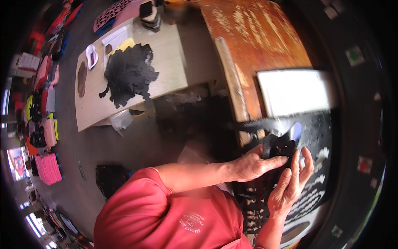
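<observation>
My left hand [255,165] grips a small bunch of black cut pieces [282,145] with small holes in them, its thumb lying over their near side. A shiny bluish-white patch [295,131] shows at their far end; I cannot make out what it is. My right hand [289,186] is close beside them, fingers stretched and apart, a fingertip at or near the pieces' edge. Below both hands lies a black sheet [317,128] with rows of cut-out gaps.
A white board [294,92] lies beyond the sheet, next to a worn orange-brown wooden table [257,29]. On a pale table [172,62] to the left sit a heap of black cut pieces [130,74], a white shoe-sole-shaped item [91,57] and a small stack [150,17]. Folded pink material [47,169] stands far left.
</observation>
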Demonstrator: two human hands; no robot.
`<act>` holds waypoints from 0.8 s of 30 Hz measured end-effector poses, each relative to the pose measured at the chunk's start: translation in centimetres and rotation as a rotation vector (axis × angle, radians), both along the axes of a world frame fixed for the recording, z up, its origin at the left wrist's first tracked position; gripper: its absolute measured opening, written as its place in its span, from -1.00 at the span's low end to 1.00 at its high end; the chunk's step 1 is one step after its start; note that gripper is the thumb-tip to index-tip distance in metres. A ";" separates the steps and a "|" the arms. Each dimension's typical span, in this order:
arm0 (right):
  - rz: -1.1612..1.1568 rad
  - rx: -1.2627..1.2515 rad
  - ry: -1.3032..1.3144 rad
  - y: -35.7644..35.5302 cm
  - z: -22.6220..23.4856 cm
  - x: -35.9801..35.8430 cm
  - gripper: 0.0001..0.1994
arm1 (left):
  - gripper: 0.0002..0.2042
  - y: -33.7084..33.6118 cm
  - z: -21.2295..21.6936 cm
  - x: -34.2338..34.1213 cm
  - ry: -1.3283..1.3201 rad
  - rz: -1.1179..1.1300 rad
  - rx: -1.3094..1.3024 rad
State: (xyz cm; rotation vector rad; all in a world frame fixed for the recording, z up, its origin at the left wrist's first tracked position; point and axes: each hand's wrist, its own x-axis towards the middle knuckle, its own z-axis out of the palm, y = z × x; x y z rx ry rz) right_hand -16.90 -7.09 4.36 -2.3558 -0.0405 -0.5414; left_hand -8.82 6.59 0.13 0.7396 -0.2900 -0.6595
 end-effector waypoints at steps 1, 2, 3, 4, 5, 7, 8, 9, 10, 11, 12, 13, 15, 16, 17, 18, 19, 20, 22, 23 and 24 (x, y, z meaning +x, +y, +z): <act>0.044 0.025 0.015 1.4 0.2 1.8 -0.58 | -0.72 1.9 0.2 1.1 0.037 0.029 -0.014; 0.086 0.020 0.036 2.7 0.4 3.5 -0.58 | -0.71 3.8 0.4 2.3 0.164 0.012 -0.058; 0.110 0.002 0.086 4.0 0.5 5.4 -0.58 | -0.68 5.9 0.5 3.5 0.170 0.015 -0.148; 0.152 0.124 0.065 5.7 0.4 7.3 -0.56 | -0.68 7.9 0.7 4.7 0.094 0.074 -0.062; 0.202 0.155 0.006 7.5 -0.2 9.4 -0.55 | -0.68 9.8 0.8 5.7 0.011 0.140 0.010; 0.287 0.294 0.016 11.9 -1.4 12.5 -0.55 | -0.70 13.7 0.8 7.6 0.109 0.281 0.080; 0.325 0.308 0.077 13.8 -1.9 13.8 -0.54 | -0.71 15.6 0.8 8.3 0.142 0.353 0.091; 0.360 0.313 0.093 15.7 -2.4 14.8 -0.54 | -0.72 17.7 0.7 9.0 0.166 0.418 0.093; 0.424 0.315 0.099 17.3 -2.7 15.5 -0.47 | -0.73 20.1 0.8 9.5 0.195 0.414 0.083; 0.458 0.440 0.197 18.7 -2.9 15.6 -0.38 | -0.75 22.8 0.8 10.0 0.265 0.396 0.126; 0.497 0.373 0.146 19.6 -3.1 16.1 -0.36 | -0.77 25.7 1.0 10.3 0.225 0.409 0.052; 0.527 0.331 0.144 20.4 -3.3 16.5 -0.33 | -0.76 28.6 1.1 10.7 0.231 0.509 0.118; 0.507 0.352 0.228 21.2 -3.7 16.8 -0.50 | -0.72 34.8 1.4 11.5 0.169 0.672 0.185; 0.499 0.353 0.288 21.2 -3.9 16.9 -0.55 | -0.70 37.4 1.4 11.9 0.231 0.942 0.373; 0.478 0.381 0.361 21.2 -4.3 17.0 -0.59 | -0.67 41.0 1.7 12.2 0.277 0.974 0.460; 0.445 0.397 0.367 21.1 -4.7 17.0 -0.68 | -0.68 43.5 1.5 12.7 0.273 1.087 0.473; 0.437 0.395 0.374 21.0 -5.2 17.1 -0.70 | -0.69 46.7 1.7 13.1 0.332 1.077 0.535; 0.436 0.371 0.374 20.7 -5.6 16.9 -0.72 | -0.69 49.2 1.6 13.2 0.352 1.125 0.593; 0.412 0.356 0.418 20.3 -6.4 16.6 -0.75 | -0.74 54.2 1.4 13.7 0.420 1.129 0.687; 0.398 0.358 0.430 20.0 -6.7 16.5 -0.76 | -0.75 56.5 1.0 14.0 0.430 1.141 0.726; 0.383 0.361 0.443 19.9 -7.0 16.5 -0.78 | -0.74 58.6 0.6 14.3 0.474 1.158 0.765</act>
